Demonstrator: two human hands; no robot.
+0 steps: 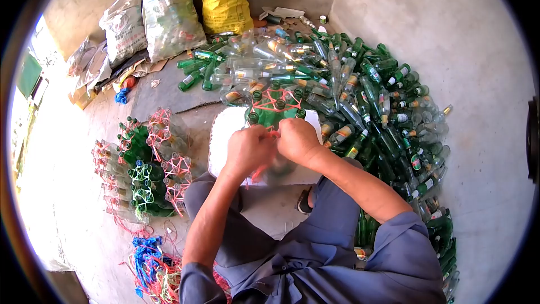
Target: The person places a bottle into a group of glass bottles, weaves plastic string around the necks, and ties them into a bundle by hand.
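Observation:
A bundle of green glass bottles [273, 117] stands upright on a white board [223, 135] in front of my knees. Pink plastic string [280, 103] laces around the bottle necks in a zigzag. At the near side of the bundle, my left hand [250, 147] is closed on the string and slightly blurred. Close beside it, my right hand [299, 139] has its fingers curled in, also gripping the string. A loose pink end hangs below my hands. My hands hide the nearest bottles.
Loose bottles [388, 129] pile up ahead and along my right. Tied bottle bundles [147, 183] stand at my left, above tangled blue and pink string [149, 267]. Filled sacks [169, 17] and a yellow sack [225, 0] lean against the back wall.

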